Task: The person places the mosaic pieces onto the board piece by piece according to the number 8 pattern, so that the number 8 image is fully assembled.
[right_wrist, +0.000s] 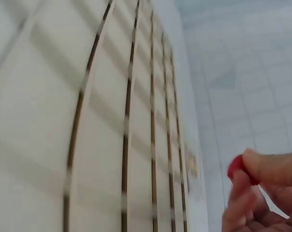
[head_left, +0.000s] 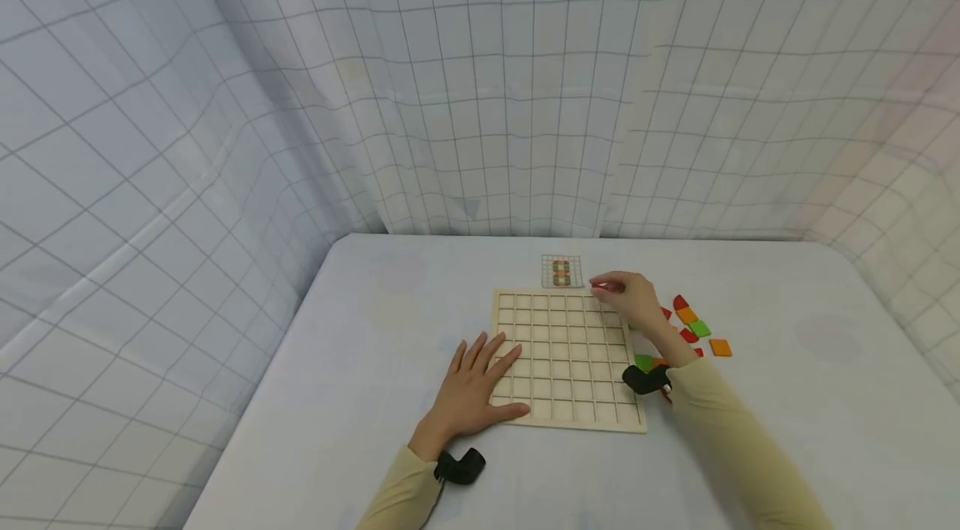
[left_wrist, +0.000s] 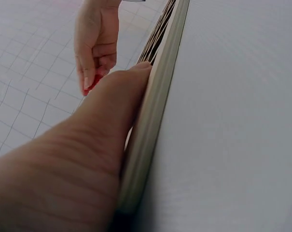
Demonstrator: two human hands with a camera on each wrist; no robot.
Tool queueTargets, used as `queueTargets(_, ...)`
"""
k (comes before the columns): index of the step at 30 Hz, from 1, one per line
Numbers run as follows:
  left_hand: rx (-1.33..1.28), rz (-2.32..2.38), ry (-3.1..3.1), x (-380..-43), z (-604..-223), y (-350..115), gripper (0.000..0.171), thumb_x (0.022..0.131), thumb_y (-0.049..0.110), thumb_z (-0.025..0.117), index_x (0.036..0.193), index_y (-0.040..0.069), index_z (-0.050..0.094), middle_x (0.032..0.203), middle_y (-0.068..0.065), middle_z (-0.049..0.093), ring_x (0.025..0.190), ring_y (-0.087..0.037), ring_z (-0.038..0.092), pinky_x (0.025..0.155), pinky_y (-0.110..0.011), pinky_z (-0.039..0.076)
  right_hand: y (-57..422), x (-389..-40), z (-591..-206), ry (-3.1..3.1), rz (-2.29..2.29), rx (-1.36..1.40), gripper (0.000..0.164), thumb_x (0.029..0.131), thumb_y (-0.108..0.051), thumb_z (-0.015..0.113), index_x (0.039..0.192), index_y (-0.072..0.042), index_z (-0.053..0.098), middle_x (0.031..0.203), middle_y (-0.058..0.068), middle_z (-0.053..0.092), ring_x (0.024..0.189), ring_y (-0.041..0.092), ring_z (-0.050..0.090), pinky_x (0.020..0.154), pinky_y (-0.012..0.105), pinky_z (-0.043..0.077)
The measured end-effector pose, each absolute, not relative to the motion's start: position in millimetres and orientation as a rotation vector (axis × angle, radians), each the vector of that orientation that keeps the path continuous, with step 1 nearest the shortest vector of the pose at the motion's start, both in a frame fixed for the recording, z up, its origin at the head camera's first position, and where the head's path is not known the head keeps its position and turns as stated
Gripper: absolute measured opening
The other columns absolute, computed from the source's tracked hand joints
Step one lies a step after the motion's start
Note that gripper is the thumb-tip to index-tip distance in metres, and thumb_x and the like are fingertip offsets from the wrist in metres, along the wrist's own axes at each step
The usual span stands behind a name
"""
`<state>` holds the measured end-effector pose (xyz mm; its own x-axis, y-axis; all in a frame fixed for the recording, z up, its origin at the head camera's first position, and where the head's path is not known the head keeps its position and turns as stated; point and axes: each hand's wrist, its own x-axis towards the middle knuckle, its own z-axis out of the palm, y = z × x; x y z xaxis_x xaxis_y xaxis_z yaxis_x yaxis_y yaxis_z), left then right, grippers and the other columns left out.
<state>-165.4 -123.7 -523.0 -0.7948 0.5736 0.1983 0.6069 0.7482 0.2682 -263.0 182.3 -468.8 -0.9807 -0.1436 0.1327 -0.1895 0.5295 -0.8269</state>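
Note:
A pale wooden board [head_left: 561, 359] with a raised grid of square cells lies on the white table. My left hand [head_left: 472, 387] rests spread over the board's left edge, its thumb along the near side. In the left wrist view that thumb [left_wrist: 112, 94] lies against the board's rim. My right hand [head_left: 632, 299] is above the board's far right corner and pinches a small red piece [right_wrist: 237, 166] between thumb and fingers. The piece has a rounded edge; the fingers hide the rest of it.
Behind the board lies a small pattern card [head_left: 562, 272] with a printed grid and coloured shapes. Right of the board are several loose pieces, among them an orange square [head_left: 720, 347], a green piece [head_left: 699, 328] and a red piece [head_left: 680, 302]. My right forearm partly covers them.

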Motion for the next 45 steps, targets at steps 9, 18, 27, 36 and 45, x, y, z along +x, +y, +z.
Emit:
queueTargets(9,-0.956,-0.479,-2.843,-165.4,-521.5,-122.9,0.083,0.084,0.066,0.053,0.15,0.019,0.032,0.154,-0.011,0.024,0.14,-0.036,0.015,0.108,-0.057,0.009,135.0,-257.7,-476.0,-2.636,2.032,0.35,0.022,0.091,-0.006,0.063,0.108,0.007,0.059,0.095,0.02,0.062,0.085,0.036,0.066,0.074,0.04,0.055)
queueTargets(18,-0.962,-0.49,-2.824,-166.0,-524.8,-122.4,0.083,0.085,0.067,0.051,0.15,0.019,0.033,0.153,-0.011,0.024,0.14,-0.037,0.015,0.108,-0.058,0.009,120.3,-266.1,-495.6,-2.758,1.714,0.322,0.016,0.087,-0.012,0.07,0.099,-0.002,0.068,0.082,0.004,0.066,0.071,0.018,0.063,0.062,0.03,0.05)
queueTargets(27,-0.964,-0.507,-2.791,-167.1,-526.4,-122.2,0.084,0.085,0.071,0.046,0.149,0.018,0.035,0.153,-0.011,0.026,0.139,-0.037,0.017,0.107,-0.058,0.011,116.5,-266.1,-492.3,-2.847,1.444,0.415,0.012,0.087,-0.013,0.07,0.094,-0.004,0.07,0.079,0.001,0.063,0.067,0.016,0.056,0.06,0.031,0.046)
queueTargets(36,-0.954,-0.472,-2.808,-166.0,-524.6,-122.6,0.082,0.084,0.069,0.05,0.149,0.019,0.035,0.153,-0.01,0.026,0.14,-0.036,0.017,0.108,-0.058,0.012,114.5,-268.4,-492.9,-2.902,1.375,0.366,0.01,0.084,-0.013,0.073,0.091,-0.006,0.074,0.077,0.001,0.059,0.067,0.016,0.052,0.06,0.031,0.044)
queueTargets(45,-0.947,-0.478,-2.825,-166.1,-525.6,-123.4,0.083,0.084,0.068,0.051,0.149,0.02,0.035,0.153,-0.01,0.025,0.14,-0.035,0.015,0.108,-0.057,0.01,111.1,-265.0,-490.3,-2.909,1.262,0.405,0.008,0.084,-0.014,0.073,0.091,-0.009,0.075,0.077,0.001,0.06,0.069,0.017,0.053,0.061,0.033,0.044)
